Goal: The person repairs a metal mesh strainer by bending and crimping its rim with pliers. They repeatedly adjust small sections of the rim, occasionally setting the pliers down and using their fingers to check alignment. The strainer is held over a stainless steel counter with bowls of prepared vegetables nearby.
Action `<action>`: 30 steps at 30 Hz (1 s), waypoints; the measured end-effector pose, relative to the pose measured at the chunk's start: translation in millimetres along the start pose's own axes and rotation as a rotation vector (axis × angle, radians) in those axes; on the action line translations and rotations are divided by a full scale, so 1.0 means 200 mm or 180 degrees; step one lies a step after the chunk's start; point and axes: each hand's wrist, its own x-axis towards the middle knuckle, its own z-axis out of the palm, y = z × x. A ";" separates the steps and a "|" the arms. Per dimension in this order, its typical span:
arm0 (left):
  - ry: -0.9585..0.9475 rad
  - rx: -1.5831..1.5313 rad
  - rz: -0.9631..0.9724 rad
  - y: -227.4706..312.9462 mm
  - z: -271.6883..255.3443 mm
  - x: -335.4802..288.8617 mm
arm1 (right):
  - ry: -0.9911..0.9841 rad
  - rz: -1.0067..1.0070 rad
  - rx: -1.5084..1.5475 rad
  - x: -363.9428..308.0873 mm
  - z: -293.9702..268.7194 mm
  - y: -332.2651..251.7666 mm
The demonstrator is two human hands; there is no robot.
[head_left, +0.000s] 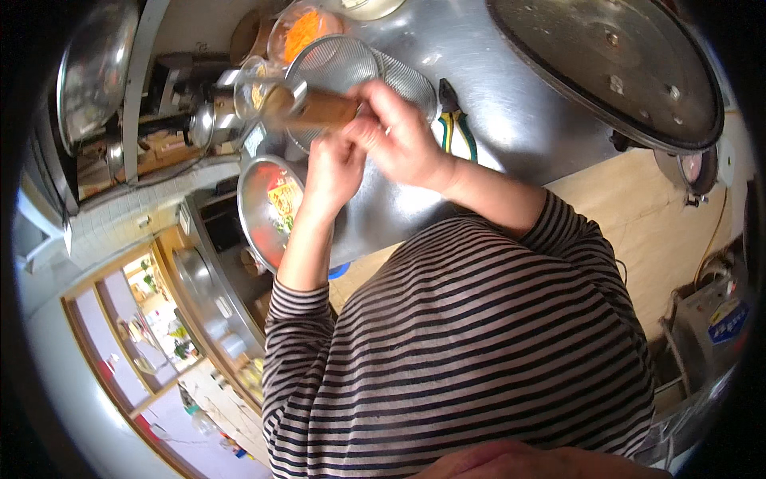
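Brown jar (315,110) in both hands (lid end), yellow packet (283,201) in bowl (257,209)

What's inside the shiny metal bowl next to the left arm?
The metal bowl holds mixed food in red, yellow and a little green. The left hand and forearm cover its right side, so that part stays hidden.

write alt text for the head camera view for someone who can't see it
Seen from above, a person in a striped top holds a tan cylindrical jar sideways in both hands, left hand below and right hand at its end, above round mesh strainers on a steel counter. Nearby sit a bowl of shredded orange food, green-handled pliers and a large round metal lid.
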 end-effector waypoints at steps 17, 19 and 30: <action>0.0099 0.0868 0.0956 -0.21 -0.12 -0.05 | -0.0941 0.0385 0.1069 0.26 -0.22 0.09; 0.0409 0.0839 0.0992 -0.19 -0.04 -0.07 | -0.0719 0.0283 0.1008 0.25 -0.21 0.09; 0.1351 0.0689 0.0667 0.00 0.20 -0.09 | 0.0103 0.0667 0.0719 0.33 -0.21 0.04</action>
